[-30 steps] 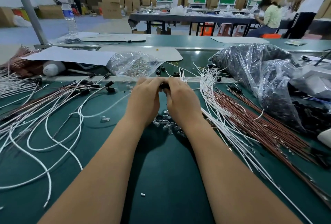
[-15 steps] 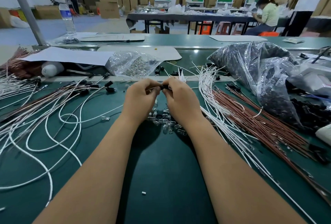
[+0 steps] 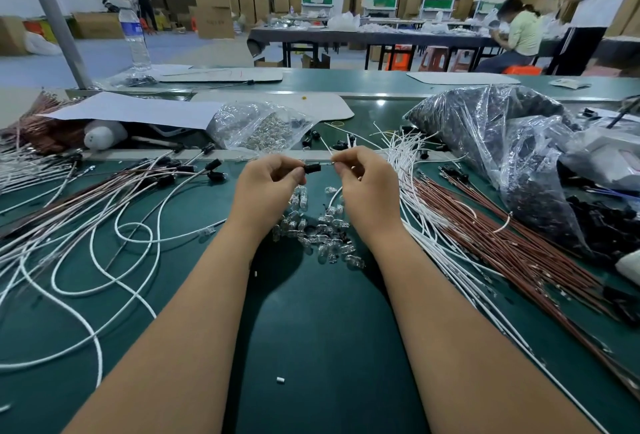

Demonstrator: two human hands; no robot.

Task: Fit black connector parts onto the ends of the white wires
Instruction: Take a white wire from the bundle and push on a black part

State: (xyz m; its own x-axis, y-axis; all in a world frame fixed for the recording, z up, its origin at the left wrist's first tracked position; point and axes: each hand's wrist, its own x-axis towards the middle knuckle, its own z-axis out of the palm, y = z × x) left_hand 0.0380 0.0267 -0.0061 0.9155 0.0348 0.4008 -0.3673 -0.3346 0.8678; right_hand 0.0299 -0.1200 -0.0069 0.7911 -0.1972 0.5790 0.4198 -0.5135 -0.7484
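Fingers (image 3: 294,175) of the left hand (image 3: 266,187) are curled round a black connector (image 3: 311,168), held above the middle of the table (image 3: 311,329). A white wire (image 3: 333,198) is pinched by the right hand (image 3: 367,187), its metal tip just beside the connector. Small glass bulbs (image 3: 322,236) are heaped beneath both hands.

Water bottle (image 3: 134,39) upright — cardboard boxes (image 3: 212,3) behind.

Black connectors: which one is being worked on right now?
The black connector pinched by the left hand, raised off the belt with a wire end at its mouth; the other connectors lie on the belt.
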